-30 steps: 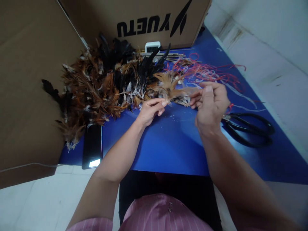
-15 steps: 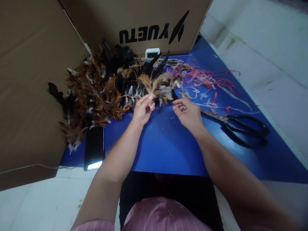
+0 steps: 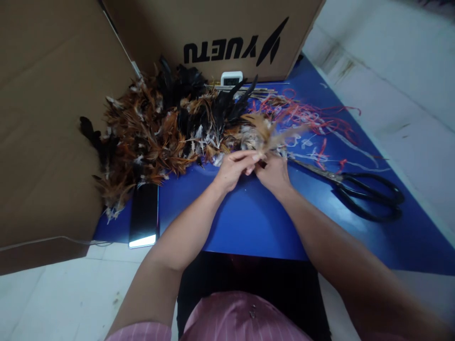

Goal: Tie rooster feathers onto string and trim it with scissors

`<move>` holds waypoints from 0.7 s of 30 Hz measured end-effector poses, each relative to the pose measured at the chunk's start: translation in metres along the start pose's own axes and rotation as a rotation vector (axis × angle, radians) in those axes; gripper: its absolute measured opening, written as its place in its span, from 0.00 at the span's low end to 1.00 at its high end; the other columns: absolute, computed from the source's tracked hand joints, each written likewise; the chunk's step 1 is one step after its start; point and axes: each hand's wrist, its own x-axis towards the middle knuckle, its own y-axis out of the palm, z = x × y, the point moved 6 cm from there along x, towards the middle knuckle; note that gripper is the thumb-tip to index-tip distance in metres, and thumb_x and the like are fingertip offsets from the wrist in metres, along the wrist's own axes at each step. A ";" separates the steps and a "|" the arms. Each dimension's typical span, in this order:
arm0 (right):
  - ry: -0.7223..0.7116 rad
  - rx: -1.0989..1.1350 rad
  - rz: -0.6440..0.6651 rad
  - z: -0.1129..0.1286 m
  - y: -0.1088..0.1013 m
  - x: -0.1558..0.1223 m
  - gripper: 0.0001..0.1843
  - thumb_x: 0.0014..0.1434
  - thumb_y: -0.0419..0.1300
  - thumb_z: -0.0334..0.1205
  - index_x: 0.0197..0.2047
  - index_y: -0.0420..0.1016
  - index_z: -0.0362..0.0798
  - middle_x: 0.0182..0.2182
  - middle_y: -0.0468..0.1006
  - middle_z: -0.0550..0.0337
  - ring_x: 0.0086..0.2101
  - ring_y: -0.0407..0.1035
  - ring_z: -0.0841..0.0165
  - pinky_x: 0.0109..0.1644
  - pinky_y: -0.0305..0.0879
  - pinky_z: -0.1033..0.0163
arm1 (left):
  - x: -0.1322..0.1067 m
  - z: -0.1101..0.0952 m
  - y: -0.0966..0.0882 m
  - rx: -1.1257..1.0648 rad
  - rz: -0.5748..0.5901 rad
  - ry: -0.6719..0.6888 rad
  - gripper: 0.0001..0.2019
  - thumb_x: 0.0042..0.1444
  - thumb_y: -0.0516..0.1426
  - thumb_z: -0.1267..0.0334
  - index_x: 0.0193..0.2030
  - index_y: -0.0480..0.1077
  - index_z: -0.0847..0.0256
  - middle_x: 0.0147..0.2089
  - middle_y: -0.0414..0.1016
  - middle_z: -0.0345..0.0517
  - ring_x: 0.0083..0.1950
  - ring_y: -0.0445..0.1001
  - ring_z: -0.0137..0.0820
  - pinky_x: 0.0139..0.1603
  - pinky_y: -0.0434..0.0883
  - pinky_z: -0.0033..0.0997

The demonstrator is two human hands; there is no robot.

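Observation:
A small bunch of tan feathers point(image 3: 265, 131) fans upward, its base pinched between the thumb and fingers of my left hand point(image 3: 232, 171). My right hand point(image 3: 274, 174) is closed against that base, fingertips meeting those of the left. What its fingers hold, if anything, is hidden behind the knuckles. Behind and left of both hands spreads a big heap of brown and black feathers point(image 3: 152, 125), with pale fluffy ones closest to my fingers. Large black-handled scissors point(image 3: 369, 189) lie right of my right hand, blades pointing towards it.
A blue table point(image 3: 249, 222) carries everything. Red and white strings point(image 3: 309, 116) lie tangled at right, near thin sticks point(image 3: 256, 89). A phone point(image 3: 144, 215) rests at the left front edge. Cardboard point(image 3: 231, 21) stands behind and at left, with a small white digital display point(image 3: 232, 78) before it.
My left hand has carried the tan feathers right, and my hands, apart before, now meet at their base. The whole view has shifted slightly.

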 end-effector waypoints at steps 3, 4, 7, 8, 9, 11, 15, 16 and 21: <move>-0.062 -0.025 0.079 0.006 0.011 -0.003 0.05 0.53 0.54 0.36 0.25 0.68 0.51 0.27 0.76 0.56 0.31 0.68 0.64 0.36 0.63 0.58 | -0.006 0.003 0.011 0.077 0.041 0.009 0.15 0.45 0.69 0.51 0.32 0.79 0.61 0.18 0.64 0.33 0.20 0.58 0.18 0.24 0.58 0.25; -0.082 -0.026 0.104 0.008 0.015 -0.004 0.05 0.53 0.54 0.35 0.26 0.67 0.51 0.28 0.76 0.55 0.32 0.68 0.64 0.37 0.63 0.58 | -0.008 0.002 0.013 0.079 0.033 0.020 0.14 0.45 0.69 0.51 0.32 0.80 0.60 0.18 0.64 0.33 0.20 0.57 0.18 0.24 0.57 0.25; -0.110 -0.041 0.129 0.011 0.022 -0.003 0.05 0.54 0.52 0.35 0.29 0.67 0.51 0.30 0.77 0.55 0.33 0.68 0.65 0.37 0.62 0.59 | -0.010 -0.002 0.012 0.052 -0.016 0.059 0.15 0.44 0.69 0.51 0.31 0.80 0.60 0.17 0.64 0.33 0.19 0.57 0.18 0.23 0.56 0.24; -0.109 -0.049 0.128 0.012 0.023 -0.001 0.04 0.53 0.52 0.35 0.29 0.67 0.51 0.29 0.76 0.55 0.32 0.67 0.65 0.37 0.62 0.59 | -0.010 -0.003 0.011 0.043 -0.038 0.071 0.15 0.44 0.69 0.51 0.31 0.80 0.60 0.17 0.64 0.33 0.19 0.57 0.18 0.22 0.56 0.24; -0.102 -0.056 0.124 0.012 0.025 0.001 0.04 0.53 0.52 0.35 0.28 0.67 0.50 0.28 0.75 0.55 0.30 0.67 0.65 0.35 0.61 0.59 | -0.009 -0.005 0.009 0.034 -0.062 0.083 0.15 0.43 0.69 0.51 0.31 0.80 0.60 0.16 0.63 0.32 0.19 0.56 0.18 0.22 0.56 0.23; -0.090 -0.062 0.114 0.014 0.028 0.005 0.04 0.52 0.53 0.35 0.27 0.66 0.50 0.26 0.74 0.55 0.28 0.67 0.64 0.34 0.61 0.59 | -0.007 -0.007 0.004 0.010 -0.119 0.102 0.15 0.43 0.70 0.51 0.31 0.80 0.61 0.16 0.63 0.32 0.18 0.56 0.17 0.21 0.55 0.23; -0.098 -0.004 0.054 0.026 0.030 0.013 0.05 0.54 0.54 0.35 0.30 0.71 0.49 0.29 0.77 0.54 0.31 0.70 0.63 0.36 0.63 0.59 | -0.001 -0.013 -0.012 -0.059 -0.236 0.154 0.15 0.41 0.71 0.53 0.30 0.79 0.61 0.15 0.62 0.31 0.17 0.56 0.17 0.19 0.53 0.22; -0.105 0.018 0.040 0.029 0.029 0.015 0.06 0.56 0.54 0.35 0.32 0.72 0.49 0.31 0.78 0.54 0.32 0.71 0.63 0.37 0.63 0.59 | 0.000 -0.017 -0.017 -0.071 -0.265 0.168 0.14 0.41 0.71 0.54 0.30 0.79 0.61 0.15 0.62 0.31 0.17 0.56 0.17 0.19 0.52 0.22; -0.122 0.054 0.046 0.035 0.030 0.016 0.07 0.59 0.56 0.33 0.36 0.76 0.47 0.33 0.77 0.55 0.33 0.70 0.64 0.39 0.64 0.60 | -0.001 -0.043 -0.052 -0.051 -0.492 0.227 0.11 0.46 0.69 0.56 0.31 0.78 0.61 0.17 0.62 0.31 0.18 0.56 0.16 0.19 0.52 0.21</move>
